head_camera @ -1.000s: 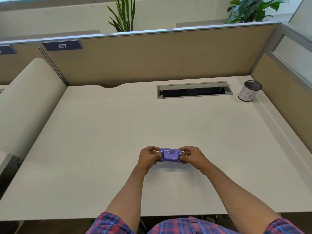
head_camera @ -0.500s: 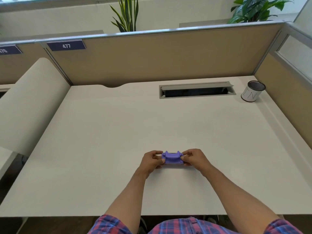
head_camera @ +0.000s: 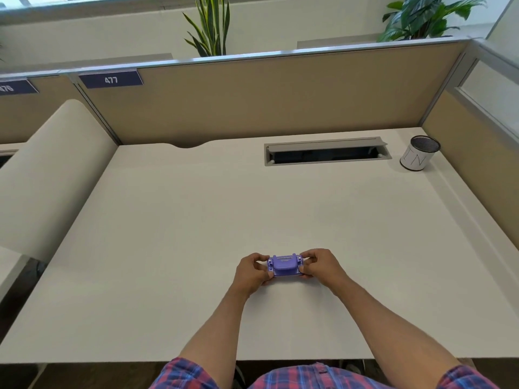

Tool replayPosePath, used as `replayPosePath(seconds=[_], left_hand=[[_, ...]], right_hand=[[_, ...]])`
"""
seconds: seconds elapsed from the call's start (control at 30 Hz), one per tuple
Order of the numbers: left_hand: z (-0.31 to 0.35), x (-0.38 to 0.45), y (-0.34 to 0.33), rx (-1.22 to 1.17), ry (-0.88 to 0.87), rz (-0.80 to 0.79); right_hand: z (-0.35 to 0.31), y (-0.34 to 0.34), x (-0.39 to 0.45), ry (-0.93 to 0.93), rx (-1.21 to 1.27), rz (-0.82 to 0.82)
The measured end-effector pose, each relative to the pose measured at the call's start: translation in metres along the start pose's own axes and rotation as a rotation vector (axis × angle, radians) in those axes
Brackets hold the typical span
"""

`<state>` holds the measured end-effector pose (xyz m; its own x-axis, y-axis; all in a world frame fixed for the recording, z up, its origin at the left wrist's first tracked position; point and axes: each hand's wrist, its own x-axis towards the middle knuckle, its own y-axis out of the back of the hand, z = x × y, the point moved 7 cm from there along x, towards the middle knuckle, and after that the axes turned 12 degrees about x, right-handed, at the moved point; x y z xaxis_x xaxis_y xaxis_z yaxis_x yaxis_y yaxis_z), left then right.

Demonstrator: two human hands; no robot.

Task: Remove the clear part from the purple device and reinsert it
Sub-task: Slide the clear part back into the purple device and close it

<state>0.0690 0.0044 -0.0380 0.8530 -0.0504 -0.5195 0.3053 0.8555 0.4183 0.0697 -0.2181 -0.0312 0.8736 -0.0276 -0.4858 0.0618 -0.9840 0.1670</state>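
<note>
We hold the device (head_camera: 285, 265) just above the counter (head_camera: 174, 248), near its close edge and about mid-width, with both hands. Our left hand (head_camera: 252, 272) takes the left end and our right hand (head_camera: 318, 266) takes the right end; the fingers (head_camera: 304, 269) of each hand are clamped on the device, thumbs on the near side and the other fingers wrapped over the far side.

The device's long axis runs left to right, across our view. Its raised hump with a slot in it faces up and slightly toward us, and the flatter edge sits on the near side. We cannot make out the clear part at this size, so we cannot tell whether it is seated or out.

The risks, as we judge them: both hands grip only the short ends, so a hard pull on the clear part could let the body twist or slip out and drop onto the counter. A clear piece is hard to see against the pale counter, so if it pops free it could be lost from sight or slide away. Prying at an angle might strain a tab or jam the part on its way back in. The cup (head_camera: 420, 153) at the far right and the cable slot (head_camera: 325, 154) are well apart from our hands and pose no trouble.
</note>
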Motion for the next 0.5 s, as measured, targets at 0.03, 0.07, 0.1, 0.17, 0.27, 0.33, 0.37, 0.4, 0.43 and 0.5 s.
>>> replayPosePath(seconds=[0.03,0.07,0.1,0.17,0.27,0.33,0.37,0.4,0.43,0.5], left_hand=[[0.001,0.000,0.001,0.046,-0.011,0.003],[0.002,-0.001,0.002,0.100,-0.025,0.008],[0.003,-0.001,0.002,0.157,-0.040,0.014],[0.007,-0.003,0.001,0.255,-0.067,0.023],[0.010,-0.004,-0.001,0.399,-0.113,0.018],[0.011,-0.004,-0.002,0.483,-0.126,0.012],[0.012,-0.003,-0.002,0.526,-0.127,0.018],[0.014,-0.003,-0.002,0.575,-0.134,0.026],[0.015,-0.002,-0.003,0.629,-0.145,0.034],[0.017,-0.002,-0.006,0.716,-0.167,0.045]], right_hand=[[0.000,0.000,0.000,-0.001,-0.026,0.004],[0.000,-0.001,0.000,-0.005,-0.059,0.003],[0.000,-0.002,0.000,-0.011,-0.098,0.000],[0.001,-0.004,-0.001,-0.023,-0.167,-0.006],[0.002,-0.005,-0.002,-0.050,-0.213,-0.004],[0.001,-0.006,-0.001,-0.066,-0.236,-0.005],[0.000,-0.006,0.000,-0.070,-0.254,-0.005],[-0.001,-0.007,0.001,-0.071,-0.276,-0.004],[-0.002,-0.007,0.001,-0.070,-0.298,-0.002],[-0.005,-0.008,0.002,-0.062,-0.342,0.002]])
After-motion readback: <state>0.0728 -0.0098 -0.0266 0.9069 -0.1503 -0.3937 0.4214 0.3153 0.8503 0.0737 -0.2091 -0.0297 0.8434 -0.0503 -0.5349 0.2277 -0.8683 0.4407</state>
